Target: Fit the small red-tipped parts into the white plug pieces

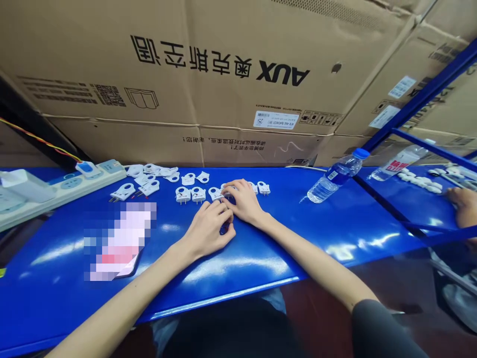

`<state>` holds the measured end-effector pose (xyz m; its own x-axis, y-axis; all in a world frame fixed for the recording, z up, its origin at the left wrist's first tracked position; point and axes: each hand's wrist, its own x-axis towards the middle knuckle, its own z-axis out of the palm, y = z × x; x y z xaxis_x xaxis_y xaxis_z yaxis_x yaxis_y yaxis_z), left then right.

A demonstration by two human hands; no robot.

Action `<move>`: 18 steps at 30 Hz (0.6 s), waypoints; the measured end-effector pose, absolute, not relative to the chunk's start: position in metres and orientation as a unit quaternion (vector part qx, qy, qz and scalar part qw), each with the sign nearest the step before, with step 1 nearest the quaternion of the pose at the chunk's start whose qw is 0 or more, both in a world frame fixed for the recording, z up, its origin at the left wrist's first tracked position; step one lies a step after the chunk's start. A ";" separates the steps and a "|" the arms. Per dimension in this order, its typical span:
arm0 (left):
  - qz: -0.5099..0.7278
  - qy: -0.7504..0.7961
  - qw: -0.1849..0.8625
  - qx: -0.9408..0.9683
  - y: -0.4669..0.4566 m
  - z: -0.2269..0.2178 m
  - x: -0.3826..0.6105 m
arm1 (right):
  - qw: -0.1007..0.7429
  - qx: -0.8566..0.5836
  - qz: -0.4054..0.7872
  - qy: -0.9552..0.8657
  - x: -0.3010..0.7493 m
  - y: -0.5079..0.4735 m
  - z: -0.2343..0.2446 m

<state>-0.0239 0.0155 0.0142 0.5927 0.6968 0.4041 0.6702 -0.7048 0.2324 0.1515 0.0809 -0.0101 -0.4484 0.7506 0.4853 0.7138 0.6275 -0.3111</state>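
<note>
Both my hands rest on the blue table near its middle. My left hand lies with fingers curled, fingertips close to a white plug part. My right hand sits just behind it, its fingers bent over another white plug piece; whether it grips the piece I cannot tell. A row of white plug parts with metal pins lies to the left of my hands, and more of them are scattered toward the far left.
A white power strip lies at the left. A blurred flat object rests on the table. A plastic water bottle lies at right. Cardboard boxes wall the back. Another person's hand works at the neighbouring blue table.
</note>
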 end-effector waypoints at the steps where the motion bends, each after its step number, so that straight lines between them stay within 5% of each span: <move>1: 0.243 0.401 0.017 0.883 0.017 0.015 -0.024 | 0.298 -0.438 0.030 -0.848 0.152 0.081 -0.010; 8: 0.213 0.598 -0.103 0.766 0.034 0.018 -0.043 | 0.285 -0.450 0.014 -0.846 0.151 0.082 -0.011; 18: 0.186 0.622 -0.110 0.753 0.041 0.015 -0.055 | 0.271 -0.445 0.010 -0.854 0.151 0.082 -0.011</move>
<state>-0.0548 0.0407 0.0150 0.1570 0.8954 0.4166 0.9774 -0.2014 0.0647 0.1508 0.0816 -0.0106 -0.4572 0.7648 0.4539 0.7536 0.6042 -0.2590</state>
